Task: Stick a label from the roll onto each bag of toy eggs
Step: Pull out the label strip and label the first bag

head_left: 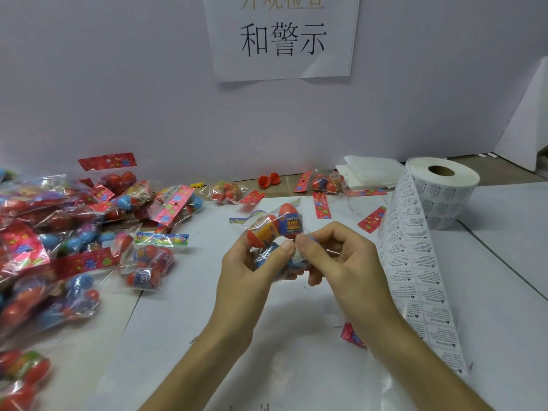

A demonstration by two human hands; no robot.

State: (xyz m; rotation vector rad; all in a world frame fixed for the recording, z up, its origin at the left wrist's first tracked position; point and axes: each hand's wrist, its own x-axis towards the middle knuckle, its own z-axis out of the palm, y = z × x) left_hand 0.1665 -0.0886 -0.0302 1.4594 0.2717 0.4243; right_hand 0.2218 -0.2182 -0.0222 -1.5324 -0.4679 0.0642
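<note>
A clear bag of toy eggs, red and blue ones inside, is held up over the middle of the table. My left hand grips it from the left and below. My right hand pinches a small white label against the bag's right side, its thumb tip beside my left thumb. The label roll stands at the right, and its printed strip trails toward me along my right forearm.
A large heap of egg bags covers the left of the table. More bags, loose red header cards, an opened red egg shell and folded white paper lie along the back wall. A paper sign hangs above.
</note>
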